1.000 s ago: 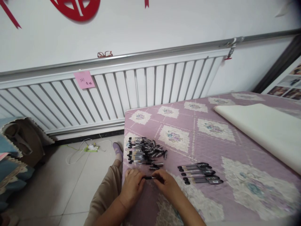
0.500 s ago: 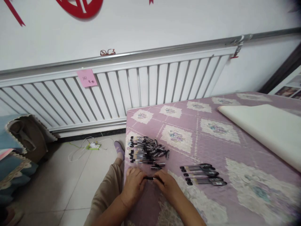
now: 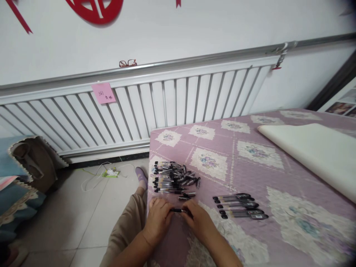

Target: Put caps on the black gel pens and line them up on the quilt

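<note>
My left hand [image 3: 159,215] is closed around the barrel of a black gel pen [image 3: 177,210], which points to the right. At the pen's tip, my right hand [image 3: 198,218] pinches a dark piece that looks like a pen cap, mostly hidden by the fingers. Just beyond my hands lies a pile of uncapped pens [image 3: 167,181], side by side, with loose black caps [image 3: 190,180] heaped at their right ends. Several capped pens [image 3: 237,205] lie in a row to the right of my right hand.
A purple quilted cover [image 3: 211,146] with floral patches lies under everything. A folded cream sheet [image 3: 311,152] rests on the right. Beyond stands a white radiator [image 3: 169,100] with a pink note [image 3: 102,92]. A power strip [image 3: 111,173] is on the floor at left.
My hands stay in almost the same place, with the pen still between them. The camera view has shifted very slightly.
</note>
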